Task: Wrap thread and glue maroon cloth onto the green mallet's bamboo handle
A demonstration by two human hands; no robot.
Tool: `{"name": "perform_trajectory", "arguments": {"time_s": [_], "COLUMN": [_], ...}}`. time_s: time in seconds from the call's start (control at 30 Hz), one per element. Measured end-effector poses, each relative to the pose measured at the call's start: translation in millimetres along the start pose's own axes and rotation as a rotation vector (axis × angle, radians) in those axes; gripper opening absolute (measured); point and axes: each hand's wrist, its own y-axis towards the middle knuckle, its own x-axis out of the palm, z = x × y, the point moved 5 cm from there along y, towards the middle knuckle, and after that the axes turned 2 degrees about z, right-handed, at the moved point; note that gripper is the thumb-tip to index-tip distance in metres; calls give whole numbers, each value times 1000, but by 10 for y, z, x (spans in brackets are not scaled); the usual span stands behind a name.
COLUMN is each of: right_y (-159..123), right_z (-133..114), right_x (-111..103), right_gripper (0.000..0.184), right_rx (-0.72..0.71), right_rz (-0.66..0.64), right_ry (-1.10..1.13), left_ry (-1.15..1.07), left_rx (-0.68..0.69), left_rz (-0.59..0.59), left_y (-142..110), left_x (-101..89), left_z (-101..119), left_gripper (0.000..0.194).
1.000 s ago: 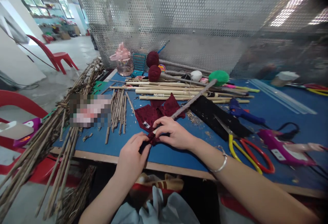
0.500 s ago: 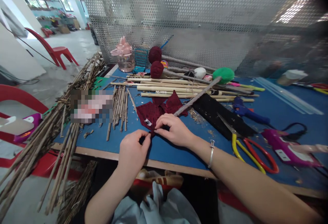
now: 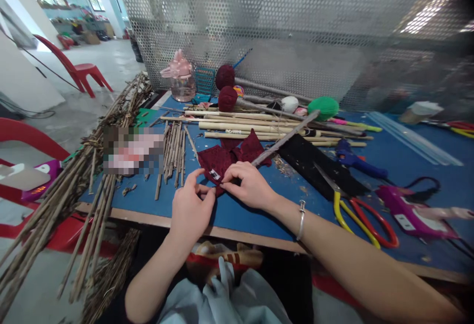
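A dark red piece of fabric [image 3: 218, 158] with a small white label lies near the front of the blue table. At its near edge my left hand [image 3: 193, 200] pinches the cloth between thumb and fingertips, index finger bent up. Close beside it, my right hand [image 3: 246, 182] pinches the same edge; what exactly sits between the fingertips is too small to make out. A grey stick [image 3: 285, 139] reaches from behind my right hand up toward a green yarn ball [image 3: 323, 108].
Scissors [image 3: 344, 203], a blue glue gun [image 3: 359, 160] and a purple device [image 3: 411, 213] lie at right. Bundled twigs [image 3: 99, 166] overhang the left edge. Bamboo sticks [image 3: 237, 125], dark red balls [image 3: 227, 98] and a pink-lidded bottle [image 3: 182, 79] are at the back, before a perforated metal panel [image 3: 259, 27].
My left index finger has lifted and spread from the thumb, and the left hand has shifted slightly up along the fabric edge. My right hand stays nearly in place on the cloth.
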Motion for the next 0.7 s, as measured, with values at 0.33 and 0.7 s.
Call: {"name": "perform_trajectory", "arguments": {"time_s": [0.33, 0.7], "right_y": [64, 44], "right_z": [26, 39], "right_x": [24, 22], "right_gripper": [8, 9], "right_rx": [102, 116], "right_rz": [-72, -34], "right_ry": [15, 86], "left_ry": [126, 401], "left_rx": [323, 312], "left_rz": [210, 19], "left_y": [-107, -87], "left_x": [-102, 30], "left_z": [137, 159], "left_gripper": [19, 22]}}
